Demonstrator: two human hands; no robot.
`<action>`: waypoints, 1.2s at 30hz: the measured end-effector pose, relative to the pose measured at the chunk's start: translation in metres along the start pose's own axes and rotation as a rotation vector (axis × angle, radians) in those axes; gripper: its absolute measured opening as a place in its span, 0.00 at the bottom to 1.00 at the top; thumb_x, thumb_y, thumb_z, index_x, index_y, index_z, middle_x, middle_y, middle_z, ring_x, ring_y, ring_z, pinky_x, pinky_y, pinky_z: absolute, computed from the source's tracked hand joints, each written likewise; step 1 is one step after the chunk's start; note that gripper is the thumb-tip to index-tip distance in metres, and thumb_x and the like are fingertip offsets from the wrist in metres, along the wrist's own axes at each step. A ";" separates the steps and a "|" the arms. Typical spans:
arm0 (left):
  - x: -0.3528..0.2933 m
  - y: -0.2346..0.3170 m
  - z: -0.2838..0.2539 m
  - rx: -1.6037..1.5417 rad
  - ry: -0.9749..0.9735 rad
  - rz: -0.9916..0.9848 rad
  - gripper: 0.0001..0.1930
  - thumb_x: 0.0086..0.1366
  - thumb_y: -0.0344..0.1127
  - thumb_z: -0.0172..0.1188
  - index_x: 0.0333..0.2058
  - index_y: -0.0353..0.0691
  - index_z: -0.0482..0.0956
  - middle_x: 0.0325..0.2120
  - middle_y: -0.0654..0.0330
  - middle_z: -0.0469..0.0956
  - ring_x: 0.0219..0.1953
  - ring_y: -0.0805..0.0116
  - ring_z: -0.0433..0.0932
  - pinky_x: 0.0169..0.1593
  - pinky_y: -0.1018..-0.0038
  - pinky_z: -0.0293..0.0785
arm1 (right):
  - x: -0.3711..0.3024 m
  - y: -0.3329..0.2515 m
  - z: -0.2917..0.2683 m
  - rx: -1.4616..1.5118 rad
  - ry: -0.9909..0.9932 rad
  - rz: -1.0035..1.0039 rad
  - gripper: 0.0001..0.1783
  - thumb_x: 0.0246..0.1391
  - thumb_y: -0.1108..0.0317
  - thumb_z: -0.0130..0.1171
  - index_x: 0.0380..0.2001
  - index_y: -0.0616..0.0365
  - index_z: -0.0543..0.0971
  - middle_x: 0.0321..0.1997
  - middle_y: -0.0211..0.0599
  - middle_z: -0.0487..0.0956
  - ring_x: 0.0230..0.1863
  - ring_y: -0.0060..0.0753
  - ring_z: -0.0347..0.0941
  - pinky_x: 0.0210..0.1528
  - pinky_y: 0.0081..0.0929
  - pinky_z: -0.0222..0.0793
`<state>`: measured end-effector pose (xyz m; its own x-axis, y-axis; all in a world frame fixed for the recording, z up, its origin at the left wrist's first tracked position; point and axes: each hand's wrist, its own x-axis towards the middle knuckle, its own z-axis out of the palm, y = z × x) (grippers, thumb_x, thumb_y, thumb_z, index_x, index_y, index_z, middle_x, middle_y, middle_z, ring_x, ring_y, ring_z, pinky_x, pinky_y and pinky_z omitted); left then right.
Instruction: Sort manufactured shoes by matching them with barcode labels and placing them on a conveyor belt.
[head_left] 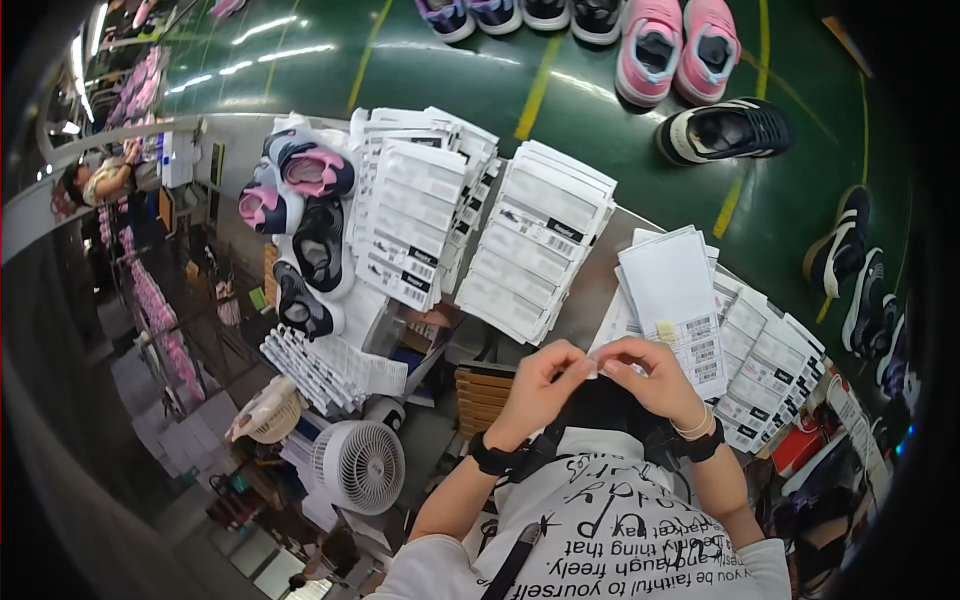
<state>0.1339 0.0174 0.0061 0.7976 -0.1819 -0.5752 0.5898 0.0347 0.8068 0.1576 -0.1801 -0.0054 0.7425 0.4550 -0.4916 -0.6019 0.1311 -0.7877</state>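
Note:
My left hand (545, 392) and my right hand (657, 380) meet in front of my body, at the near edge of the table. Thumbs and forefingers of both are pinched together, tip to tip. A tiny whitish bit shows between them, too small to name. Just beyond my right hand lie white sheets (668, 275) and a sheet of barcode labels (700, 355) with a small yellow slip (665, 328). Ahead of my left hand stands a thick stack of printed label sheets (540, 240). More label sheets (412, 215) are piled to its left.
Dark and pink-lined shoes (320, 245) sit at the left. Pink shoes (650, 55) and a black-and-cream shoe (725, 132) stand on the green surface beyond. A white fan (360, 465) is at lower left; further label sheets (765, 370) spread at right.

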 end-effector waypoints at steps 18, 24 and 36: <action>-0.148 -0.161 -0.290 0.253 1.046 -0.231 0.11 0.70 0.38 0.54 0.29 0.41 0.71 0.18 0.69 0.68 0.21 0.81 0.66 0.24 0.82 0.61 | -0.019 -0.019 -0.052 -0.775 0.317 0.009 0.24 0.50 0.72 0.64 0.52 0.62 0.74 0.42 0.41 0.81 0.31 0.28 0.74 0.37 0.26 0.70; -0.129 -0.185 -0.332 0.701 1.108 -0.559 0.21 0.63 0.49 0.61 0.28 0.31 0.80 0.16 0.53 0.77 0.21 0.66 0.78 0.26 0.67 0.76 | -0.033 -0.015 -0.056 -0.788 0.340 0.023 0.22 0.51 0.66 0.65 0.49 0.62 0.75 0.41 0.44 0.79 0.33 0.40 0.76 0.37 0.31 0.72; -0.144 -0.165 -0.346 0.251 1.115 -0.575 0.11 0.65 0.39 0.57 0.29 0.37 0.75 0.15 0.61 0.73 0.13 0.67 0.75 0.17 0.73 0.74 | -0.108 -0.026 -0.214 -0.724 0.948 -0.038 0.13 0.59 0.68 0.60 0.46 0.61 0.78 0.37 0.33 0.81 0.35 0.22 0.75 0.38 0.22 0.71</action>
<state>-0.0340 0.3776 -0.0909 0.1826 0.8139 -0.5516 0.9408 0.0183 0.3385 0.1554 -0.4210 -0.0111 0.8607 -0.4098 -0.3021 -0.4951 -0.5352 -0.6845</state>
